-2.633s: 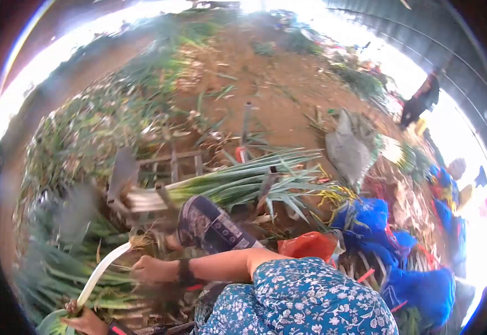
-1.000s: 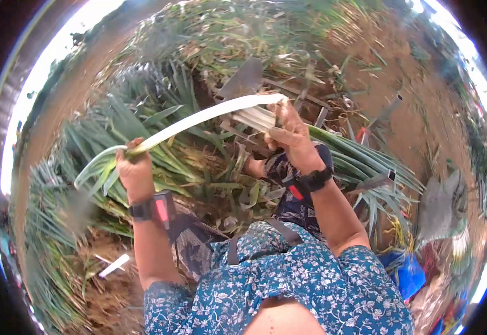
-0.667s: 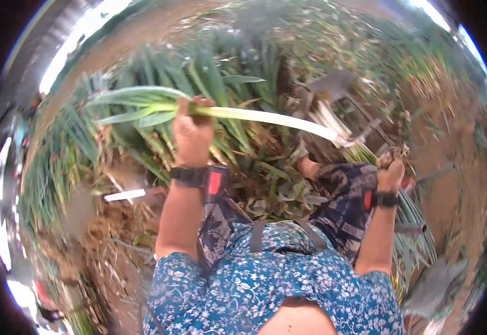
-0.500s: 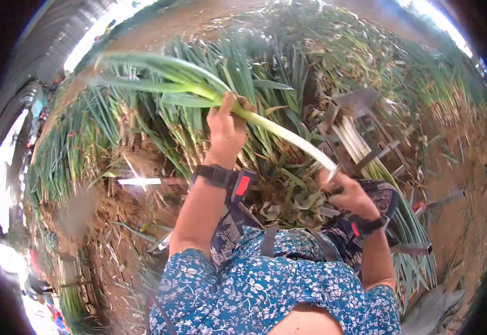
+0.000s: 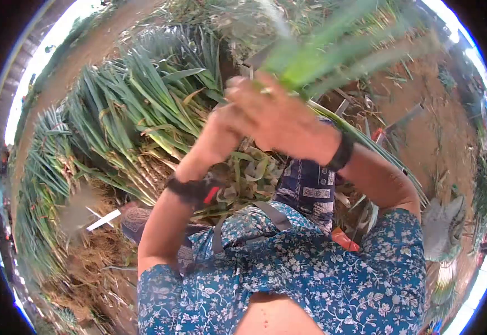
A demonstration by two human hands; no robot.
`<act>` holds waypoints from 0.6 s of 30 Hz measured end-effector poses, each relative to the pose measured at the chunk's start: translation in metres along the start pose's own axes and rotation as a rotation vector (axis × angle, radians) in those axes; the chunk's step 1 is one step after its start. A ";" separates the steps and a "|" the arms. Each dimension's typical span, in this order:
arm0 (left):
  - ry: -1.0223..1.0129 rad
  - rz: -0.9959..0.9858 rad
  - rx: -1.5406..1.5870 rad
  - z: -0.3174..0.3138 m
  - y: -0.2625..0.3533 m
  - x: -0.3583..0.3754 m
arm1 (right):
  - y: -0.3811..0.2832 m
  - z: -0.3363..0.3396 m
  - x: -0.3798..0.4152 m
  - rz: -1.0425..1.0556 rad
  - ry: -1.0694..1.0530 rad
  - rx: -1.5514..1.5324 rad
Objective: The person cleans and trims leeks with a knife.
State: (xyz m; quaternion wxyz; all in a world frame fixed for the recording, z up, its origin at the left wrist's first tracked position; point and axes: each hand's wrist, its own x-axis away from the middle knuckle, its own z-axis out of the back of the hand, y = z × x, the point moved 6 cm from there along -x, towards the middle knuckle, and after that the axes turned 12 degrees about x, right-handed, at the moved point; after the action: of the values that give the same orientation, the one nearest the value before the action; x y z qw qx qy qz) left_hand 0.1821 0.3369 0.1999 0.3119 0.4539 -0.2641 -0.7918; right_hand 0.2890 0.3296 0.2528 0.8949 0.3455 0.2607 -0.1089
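Observation:
A long green onion (image 5: pixel 310 62) with a pale stalk end and blurred green leaves points to the upper right. My right hand (image 5: pixel 288 120) is closed around it near where the leaves begin. Just left of it and touching it is my left hand (image 5: pixel 226 125), blurred by motion, its fingers curled and partly hidden behind the right; what it holds, if anything, cannot be made out. Below the hands, green onion leaves (image 5: pixel 374 142) of a laid bundle run down to the right.
Rows of green onions with roots (image 5: pixel 137 106) lie at the left on brown soil. A white-bladed tool (image 5: pixel 104 220) rests at the lower left. Peeled leaf scraps (image 5: pixel 254 170) lie by my knees. A grey cloth (image 5: pixel 443 229) is at the right.
The onion has swung from pointing upper left to pointing upper right. My hands, apart before, are now together, with the right hand higher up on the onion. The view has turned too.

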 end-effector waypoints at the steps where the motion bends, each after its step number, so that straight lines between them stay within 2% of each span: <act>1: -0.006 0.165 0.001 -0.016 -0.004 -0.010 | 0.010 -0.004 0.012 -0.013 -0.068 0.038; 2: -0.012 0.330 0.004 -0.032 -0.007 -0.019 | 0.019 -0.009 0.027 -0.032 -0.261 0.097; 3: -0.064 0.345 -0.039 -0.042 -0.004 -0.032 | 0.030 -0.012 0.045 -0.049 -0.455 0.156; 5: 0.064 0.056 -0.233 -0.038 0.015 -0.055 | 0.064 0.000 0.075 -0.176 -0.322 0.162; 6: 0.129 -0.087 -0.325 -0.037 0.023 -0.060 | 0.086 0.003 0.093 -0.232 -0.470 0.316; 7: 0.200 -0.071 -0.285 -0.029 0.020 -0.060 | 0.112 0.012 0.111 -0.287 -0.616 0.472; 8: 0.249 -0.094 -0.269 -0.019 0.005 -0.057 | 0.138 0.019 0.131 -0.310 -0.594 0.517; 9: 0.264 0.035 -0.179 -0.008 -0.011 -0.046 | 0.159 0.027 0.149 -0.332 -0.565 0.559; 12: 0.249 0.436 0.041 0.023 -0.065 -0.001 | 0.198 0.029 0.193 -0.580 -0.753 0.459; 15: 0.306 0.677 0.211 0.056 -0.078 0.042 | 0.202 -0.036 0.249 -0.654 -0.894 0.327; 17: 0.369 0.687 0.274 0.080 -0.073 0.060 | 0.184 -0.094 0.285 -0.669 -0.696 0.135; 18: 0.401 0.693 0.305 0.092 -0.069 0.070 | 0.172 -0.118 0.279 -0.760 -0.836 0.009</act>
State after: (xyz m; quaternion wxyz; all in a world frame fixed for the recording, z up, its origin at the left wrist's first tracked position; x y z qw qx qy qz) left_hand 0.0553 0.3435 0.1542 0.5341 0.5243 -0.4490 -0.4881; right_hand 0.5416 0.5319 0.1245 0.8184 0.1588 -0.0106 -0.5521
